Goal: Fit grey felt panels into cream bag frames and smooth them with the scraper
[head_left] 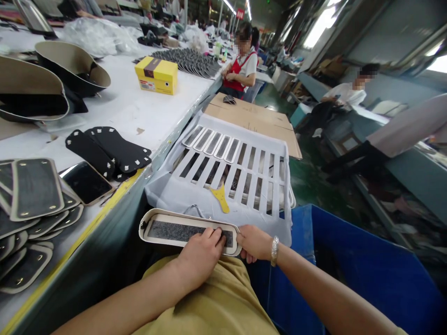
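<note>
Low in front of my body is a long, narrow bag piece (167, 231) with a raised cream rim and a dark grey felt strip set in its middle. My left hand (202, 253) lies over its near edge, with bent fingertips pressed on the felt toward the right end. My right hand (254, 243), with a silver bracelet at the wrist, pinches the rim at that right end. Just beyond lies a white slotted rack (223, 200) covered in pale cloth. It carries several cream-edged grey strips (213, 142) and a yellow Y-shaped piece (220, 197).
Left, a white table (122, 111) holds cream-edged grey panels (37, 188), black panels (108, 149), a phone (87, 181), open bag bodies (73, 67) and a yellow box (156, 74). A blue bin (366, 274) stands right. A person in a red apron (240, 70) sits beyond the cardboard (251, 116).
</note>
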Demonstrator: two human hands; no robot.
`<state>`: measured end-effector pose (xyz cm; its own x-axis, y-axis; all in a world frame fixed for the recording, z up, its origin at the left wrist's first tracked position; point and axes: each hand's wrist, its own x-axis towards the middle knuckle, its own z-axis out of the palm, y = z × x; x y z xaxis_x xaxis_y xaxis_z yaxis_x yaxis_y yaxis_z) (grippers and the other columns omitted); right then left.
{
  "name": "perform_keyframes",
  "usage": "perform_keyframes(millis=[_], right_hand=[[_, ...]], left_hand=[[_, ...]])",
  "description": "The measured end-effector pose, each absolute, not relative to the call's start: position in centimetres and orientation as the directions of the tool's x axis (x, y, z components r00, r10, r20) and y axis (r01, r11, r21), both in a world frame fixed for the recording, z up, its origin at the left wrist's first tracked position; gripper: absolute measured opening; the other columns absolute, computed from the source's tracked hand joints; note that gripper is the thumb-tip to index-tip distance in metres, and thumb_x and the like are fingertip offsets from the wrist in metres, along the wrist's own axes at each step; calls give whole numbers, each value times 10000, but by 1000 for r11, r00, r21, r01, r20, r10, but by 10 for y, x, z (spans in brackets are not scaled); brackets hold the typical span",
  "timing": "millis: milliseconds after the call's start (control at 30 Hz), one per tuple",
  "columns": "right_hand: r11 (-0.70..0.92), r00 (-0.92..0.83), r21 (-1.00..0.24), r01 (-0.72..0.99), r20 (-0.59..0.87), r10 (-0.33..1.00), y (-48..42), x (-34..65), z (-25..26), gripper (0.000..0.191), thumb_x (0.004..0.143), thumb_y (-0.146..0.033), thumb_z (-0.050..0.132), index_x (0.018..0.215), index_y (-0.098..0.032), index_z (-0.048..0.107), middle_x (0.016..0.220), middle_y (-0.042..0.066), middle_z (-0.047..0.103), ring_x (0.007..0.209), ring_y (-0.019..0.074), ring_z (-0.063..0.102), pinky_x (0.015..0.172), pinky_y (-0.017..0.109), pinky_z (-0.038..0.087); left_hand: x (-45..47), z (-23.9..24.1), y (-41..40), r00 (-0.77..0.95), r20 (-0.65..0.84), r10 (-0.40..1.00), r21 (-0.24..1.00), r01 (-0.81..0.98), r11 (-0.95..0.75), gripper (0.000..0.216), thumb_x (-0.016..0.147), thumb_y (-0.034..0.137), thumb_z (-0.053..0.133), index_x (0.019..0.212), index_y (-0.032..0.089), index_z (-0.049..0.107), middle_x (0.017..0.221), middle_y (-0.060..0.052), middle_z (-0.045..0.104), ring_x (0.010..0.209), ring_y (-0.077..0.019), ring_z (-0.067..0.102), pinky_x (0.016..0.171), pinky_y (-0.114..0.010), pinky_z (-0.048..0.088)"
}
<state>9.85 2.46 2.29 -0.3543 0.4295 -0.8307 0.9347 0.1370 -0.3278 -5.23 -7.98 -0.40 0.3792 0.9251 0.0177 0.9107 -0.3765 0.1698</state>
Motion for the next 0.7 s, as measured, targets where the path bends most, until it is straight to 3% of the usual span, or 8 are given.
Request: perform_keyframes(millis=[300,400,467,500,567,633,700], right_hand=[[-12,-276,-292,956,-916,291,37,93,29,399,849,-147,312,479,-147,462,388,1,510,318,84,476,366,172,428],[-40,-234,-252,967,-938,256,46,92,27,362,863,-191,321,582,-122,538,382,-2,514,322,95,490,375,180,436],[-38,-257,-275,961,-933,252,48,93,32,275,865,-255,374,826,-97,596,467,-3,574,347,105,523,390,199,453],[-8,-306,-320,947,-912,274,48,93,37,288,859,-300,416,1011,-107,568,547,0,615,373,110,547,406,211,465],[185,-456,-417,890,-807,374,47,93,45,497,840,-384,483,1282,-175,395,704,16,661,479,131,609,489,235,491],[497,-590,-352,793,-649,480,46,91,48,490,865,-406,448,1302,-191,391,787,61,672,652,176,652,623,276,495],[696,-648,-176,696,-571,503,47,88,45,345,891,-339,407,1154,-153,532,869,123,667,823,226,642,739,322,469]], left_hand=[[-53,-2,-81,384,34,923,173,907,-384,332,881,189,432,1199,138,510,1224,-135,500,1024,-235,502,694,-315,512],[-54,-4,-81,397,34,917,148,906,-397,340,889,191,415,1210,126,505,1232,-149,495,1036,-241,501,698,-320,513],[-54,-4,-82,399,27,916,138,906,-399,345,892,189,408,1220,131,502,1242,-151,491,1041,-241,501,699,-322,514],[-54,-4,-82,398,23,917,136,908,-398,352,893,191,408,1229,136,496,1250,-150,488,1042,-243,501,699,-326,515],[-54,-4,-82,393,15,919,132,910,-392,365,892,194,409,1246,142,483,1270,-149,477,1046,-246,500,701,-332,517],[-54,-3,-82,392,8,920,132,912,-390,369,893,188,405,1250,138,480,1278,-153,474,1050,-244,498,705,-330,515],[-54,-4,-82,394,6,919,132,911,-391,363,895,175,395,1244,127,485,1280,-154,477,1051,-239,500,711,-324,511]])
